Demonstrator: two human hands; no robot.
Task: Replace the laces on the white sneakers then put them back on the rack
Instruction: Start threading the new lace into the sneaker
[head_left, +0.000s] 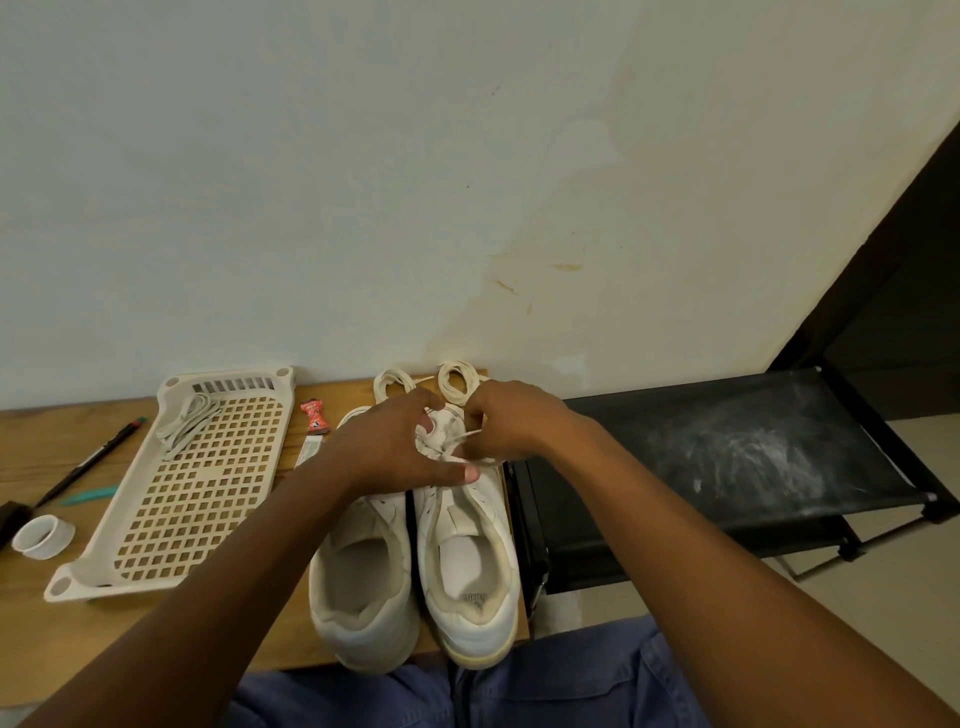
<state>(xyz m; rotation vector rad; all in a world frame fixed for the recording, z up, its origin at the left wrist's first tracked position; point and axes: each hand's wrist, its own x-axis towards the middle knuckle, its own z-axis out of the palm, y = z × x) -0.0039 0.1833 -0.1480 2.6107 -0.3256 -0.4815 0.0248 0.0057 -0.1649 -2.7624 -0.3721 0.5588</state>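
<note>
We look down on a pale, stained plaster wall (363, 182) rising behind a wooden counter (57, 441), with a black metal-framed shoe rack with a dusty fabric shelf (753, 447) standing just beside the counter's right end. On the counter's left half lies a cream plastic perforated tray (197, 499), and a loose bundle of off-white laces (184, 418) rests in its far corner. At the counter's right end stand the two white leather sneakers (363, 582), side by side and touching, heels toward us, toes toward the wall. Our left hand (395, 441) lies over the forward part of the shoes, its fingers curled at the toe of the right-hand shoe and the thumb stretched along its tongue. Our right hand (511, 421) meets it there, fingers bent and pinching a thin white lace end (462, 436) over the eyelets. Behind the hands, two coiled cream laces (457, 376) sit by the wall. Left of the tray lie a black pen with a red and green tip (88, 460), a teal pen-like piece (88, 496) and a small white plastic ring (44, 535). Between tray and shoes sits a small red wrapper (314, 415) above a white strip (310, 449); its print is too small to read.
</note>
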